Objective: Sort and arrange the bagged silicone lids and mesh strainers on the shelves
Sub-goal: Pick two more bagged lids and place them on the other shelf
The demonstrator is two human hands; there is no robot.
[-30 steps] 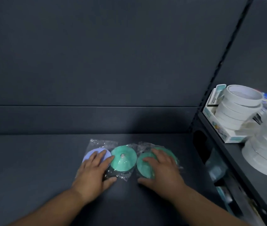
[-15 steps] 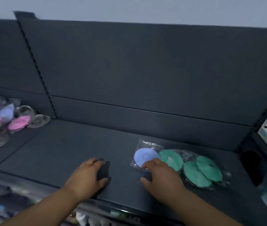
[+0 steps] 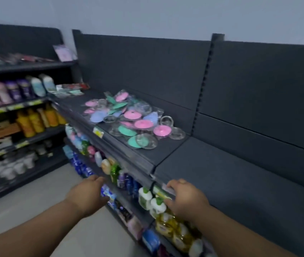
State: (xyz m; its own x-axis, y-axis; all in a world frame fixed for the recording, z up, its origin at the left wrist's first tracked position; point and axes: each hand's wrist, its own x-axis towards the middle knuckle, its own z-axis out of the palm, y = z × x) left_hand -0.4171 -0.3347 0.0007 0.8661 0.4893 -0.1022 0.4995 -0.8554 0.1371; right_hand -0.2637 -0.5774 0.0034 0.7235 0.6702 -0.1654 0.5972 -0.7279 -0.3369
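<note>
Dark grey metal shelving (image 3: 166, 152) holds heaped clear bags (image 3: 159, 109) of pink, green and blue round silicone lids (image 3: 131, 115). Our left hand (image 3: 87, 195) hovers slack, empty; our right hand (image 3: 184, 199) curls at the edge, grip unclear.

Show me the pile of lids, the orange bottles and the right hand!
pile of lids (image 3: 142, 123): head view, on a pink lid near the pile's middle.
orange bottles (image 3: 36, 121): head view, on the body of a middle bottle.
right hand (image 3: 186, 199): head view, on the back of the hand.
</note>
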